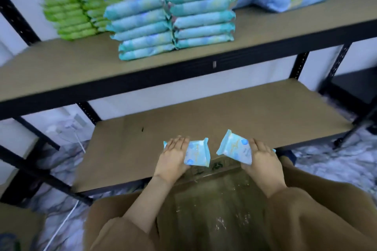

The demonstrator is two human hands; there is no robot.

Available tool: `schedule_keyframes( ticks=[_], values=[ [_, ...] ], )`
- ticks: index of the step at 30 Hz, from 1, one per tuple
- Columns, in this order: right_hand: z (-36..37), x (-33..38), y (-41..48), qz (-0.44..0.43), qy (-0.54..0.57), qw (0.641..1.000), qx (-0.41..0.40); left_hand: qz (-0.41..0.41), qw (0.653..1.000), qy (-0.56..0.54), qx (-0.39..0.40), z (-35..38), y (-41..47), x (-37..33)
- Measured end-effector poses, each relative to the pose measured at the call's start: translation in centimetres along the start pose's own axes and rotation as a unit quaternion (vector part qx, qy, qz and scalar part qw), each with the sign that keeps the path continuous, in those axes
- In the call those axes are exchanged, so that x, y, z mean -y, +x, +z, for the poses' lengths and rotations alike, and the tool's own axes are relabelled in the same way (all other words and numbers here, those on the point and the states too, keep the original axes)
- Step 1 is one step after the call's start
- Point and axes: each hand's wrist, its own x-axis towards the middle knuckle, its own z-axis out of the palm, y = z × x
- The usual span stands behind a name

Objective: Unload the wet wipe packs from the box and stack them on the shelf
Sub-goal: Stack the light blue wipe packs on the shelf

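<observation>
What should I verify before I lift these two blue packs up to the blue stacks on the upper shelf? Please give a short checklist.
1. Left hand grips the left-hand pack firmly: ok.
2. Right hand grips the right-hand pack firmly: ok.
3. Both packs are clear of the box: ok.
4. The left blue stack and the right blue stack stand steady: ok, though the left one looks slightly stepped.
5. The upper shelf is bare in front of the stacks: ok.
6. More packs remain in the box: cannot tell, the inside is blurred.
</observation>
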Motion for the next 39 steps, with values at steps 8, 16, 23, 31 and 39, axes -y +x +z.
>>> schedule_keyframes(
  ticks=[8, 16, 23, 31, 39],
  values=[
    [-8.2, 2.6, 2.3, -0.069, 0.019, 0.994, -0.082, 0.000, 0.995, -0.008, -0.095, -9.3, 0.2, -0.2],
    [-18.6, 5.8, 5.2, -0.159, 0.055, 0.967, -0.193, -0.028, 0.989, -0.015, -0.145, -20.3, 0.7, 1.3],
    [-26.4, 9.1, 9.1, -0.222, 0.049, 0.940, -0.254, -0.025, 0.969, -0.042, -0.241, -29.2, 2.9, 2.5],
    [-31.9, 12.5, 14.1, -0.268, 0.009, 0.942, -0.201, -0.018, 0.973, -0.018, -0.228, -35.4, 7.9, 4.3],
    [-32.7, 14.5, 17.5, -0.272, -0.026, 0.957, -0.097, -0.027, 0.989, 0.036, -0.141, -36.7, 10.8, 5.6]
  ],
)
